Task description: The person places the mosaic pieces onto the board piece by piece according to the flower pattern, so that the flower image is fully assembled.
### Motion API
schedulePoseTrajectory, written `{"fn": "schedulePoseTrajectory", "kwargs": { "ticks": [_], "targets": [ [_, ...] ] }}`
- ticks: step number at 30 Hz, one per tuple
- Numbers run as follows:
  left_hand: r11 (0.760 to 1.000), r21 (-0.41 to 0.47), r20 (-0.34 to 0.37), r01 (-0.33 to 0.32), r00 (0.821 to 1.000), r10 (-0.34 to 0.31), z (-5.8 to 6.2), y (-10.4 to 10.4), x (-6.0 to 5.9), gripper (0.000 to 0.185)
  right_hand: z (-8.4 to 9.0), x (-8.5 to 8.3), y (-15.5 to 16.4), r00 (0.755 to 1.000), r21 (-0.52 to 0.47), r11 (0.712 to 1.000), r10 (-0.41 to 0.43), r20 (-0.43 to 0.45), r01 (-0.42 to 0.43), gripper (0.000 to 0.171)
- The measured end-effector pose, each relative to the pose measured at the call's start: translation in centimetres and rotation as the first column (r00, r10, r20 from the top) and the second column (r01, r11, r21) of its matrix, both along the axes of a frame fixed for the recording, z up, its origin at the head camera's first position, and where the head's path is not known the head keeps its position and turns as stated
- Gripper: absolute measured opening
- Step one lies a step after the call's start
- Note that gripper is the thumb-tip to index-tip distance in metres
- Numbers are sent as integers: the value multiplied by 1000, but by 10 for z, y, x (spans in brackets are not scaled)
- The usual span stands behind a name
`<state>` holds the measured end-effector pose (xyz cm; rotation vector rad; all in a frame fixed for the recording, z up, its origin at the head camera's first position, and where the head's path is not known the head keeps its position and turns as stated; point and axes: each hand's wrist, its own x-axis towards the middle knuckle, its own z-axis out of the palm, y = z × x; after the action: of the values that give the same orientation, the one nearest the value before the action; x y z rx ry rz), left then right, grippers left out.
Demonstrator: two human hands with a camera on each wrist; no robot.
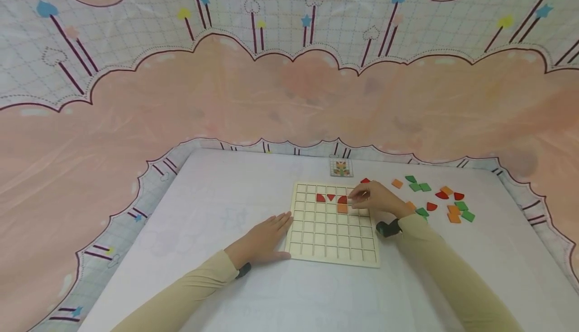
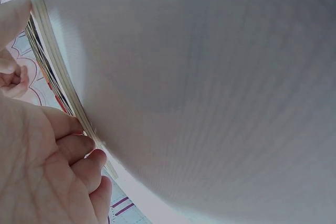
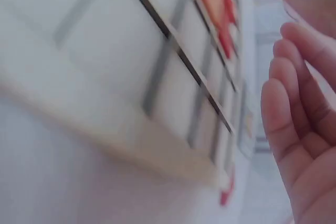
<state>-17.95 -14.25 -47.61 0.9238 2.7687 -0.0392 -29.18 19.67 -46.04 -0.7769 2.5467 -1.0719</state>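
A pale wooden grid board (image 1: 334, 241) lies on the white table. My left hand (image 1: 264, 239) rests on the table at its left side, fingertips and thumb touching the edge; the left wrist view shows the fingers (image 2: 84, 166) against that edge. Over the board's upper right is my right hand (image 1: 377, 198), beside a red quarter-round tile (image 1: 342, 199). In the right wrist view its thumb (image 3: 310, 3) stands apart from the fingers, and nothing shows between them. On the board are also another red tile (image 1: 320, 198), a red triangle (image 1: 331, 197) and an orange square (image 1: 342, 209).
A small pattern card (image 1: 341, 167) lies behind the board. Loose tiles are scattered to the right: several green ones, such as a green square (image 1: 468, 216), several orange ones, such as an orange square (image 1: 397, 183), and red ones, such as a red tile (image 1: 431, 206). A patterned cloth (image 1: 289, 105) hangs behind.
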Motion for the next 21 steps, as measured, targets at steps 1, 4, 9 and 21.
{"fn": "schedulePoseTrajectory", "kwargs": {
  "ticks": [1, 4, 9, 21],
  "targets": [
    [1000, 0, 0, 1, 1000, -1, -1, 0, 0, 88, 3, 0, 5, 1000, -13, 1000, 5, -5, -5, 25],
    [1000, -4, -6, 4, 1000, -4, -2, 0, -1, 88, 13, -2, 21, 1000, -9, 1000, -14, -27, 13, 26],
    [1000, -1, -7, 3, 1000, -3, 0, -1, 0, 88, 26, -4, 47, 996, 0, 998, -56, -73, 57, 25],
    [1000, -5, -8, 18, 1000, -18, 0, -3, 0, 88, 21, 2, 105, 991, 89, 987, -128, -42, 131, 27]
  ]
}}
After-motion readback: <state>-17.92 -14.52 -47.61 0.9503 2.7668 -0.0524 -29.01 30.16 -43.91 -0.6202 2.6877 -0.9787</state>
